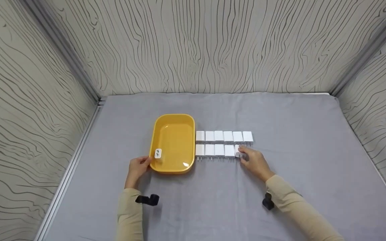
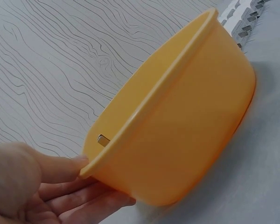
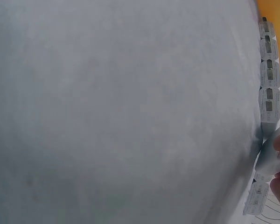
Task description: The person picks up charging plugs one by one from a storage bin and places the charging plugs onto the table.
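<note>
My left hand (image 1: pixel 138 170) grips the rim of a yellow plastic basin (image 1: pixel 177 142) at its near left corner. In the left wrist view, the thumb lies on top of the rim and the fingers are under it. One white plug adapter (image 1: pixel 158 153) is in the basin, its metal prongs facing up. To the right, my right hand (image 1: pixel 256 164) pinches a white plug adapter (image 1: pixel 237 150) at the right end of the near row. In the right wrist view this held adapter (image 3: pixel 269 156) tilts against the row; only some fingertips show at that frame's edge.
Two rows of white plug adapters, a far row (image 1: pixel 228 136) and a near row (image 1: pixel 214 150), lie right of the basin, prongs toward me. Grey cloth (image 1: pixel 206 207) covers the table. Wood-grain panels (image 1: pixel 193 47) stand behind and at both sides.
</note>
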A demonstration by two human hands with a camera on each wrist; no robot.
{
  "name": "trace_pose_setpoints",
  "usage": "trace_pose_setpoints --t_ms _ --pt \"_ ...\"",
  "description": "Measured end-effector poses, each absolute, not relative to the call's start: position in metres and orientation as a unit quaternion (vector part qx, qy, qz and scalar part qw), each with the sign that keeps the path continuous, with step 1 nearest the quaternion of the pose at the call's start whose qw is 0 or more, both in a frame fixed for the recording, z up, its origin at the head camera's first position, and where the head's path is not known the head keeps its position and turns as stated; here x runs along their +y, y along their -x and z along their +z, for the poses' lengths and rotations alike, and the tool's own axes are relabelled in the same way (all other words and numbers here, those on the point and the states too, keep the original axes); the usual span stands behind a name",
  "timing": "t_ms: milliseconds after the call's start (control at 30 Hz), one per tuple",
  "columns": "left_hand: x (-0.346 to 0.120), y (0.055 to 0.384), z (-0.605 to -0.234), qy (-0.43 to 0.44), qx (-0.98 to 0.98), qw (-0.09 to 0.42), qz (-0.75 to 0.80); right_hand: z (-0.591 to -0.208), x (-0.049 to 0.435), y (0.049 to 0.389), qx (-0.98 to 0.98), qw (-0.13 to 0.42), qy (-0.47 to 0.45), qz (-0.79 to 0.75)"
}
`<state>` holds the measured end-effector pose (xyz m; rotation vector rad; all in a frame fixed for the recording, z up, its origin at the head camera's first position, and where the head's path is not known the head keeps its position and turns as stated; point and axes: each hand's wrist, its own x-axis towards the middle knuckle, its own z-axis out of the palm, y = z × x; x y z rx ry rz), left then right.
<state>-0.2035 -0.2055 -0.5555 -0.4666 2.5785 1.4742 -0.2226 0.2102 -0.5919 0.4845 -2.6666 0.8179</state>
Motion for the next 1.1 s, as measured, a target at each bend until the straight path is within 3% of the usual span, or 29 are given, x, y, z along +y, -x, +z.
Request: trace_pose_setpoints --t_ms 800,1100 --pt "-0.2068 0.2045 -0.5556 0.159 0.862 0.076 0.476 -0.6009 0.2140 0.2247 -0.928 0.190 -0.221 0.233" --pt "-0.2073 0.2039 -0.5554 0.170 0.852 0.081 0.489 -0.6000 0.2135 0.2221 -0.935 0.158 -0.224 0.227"
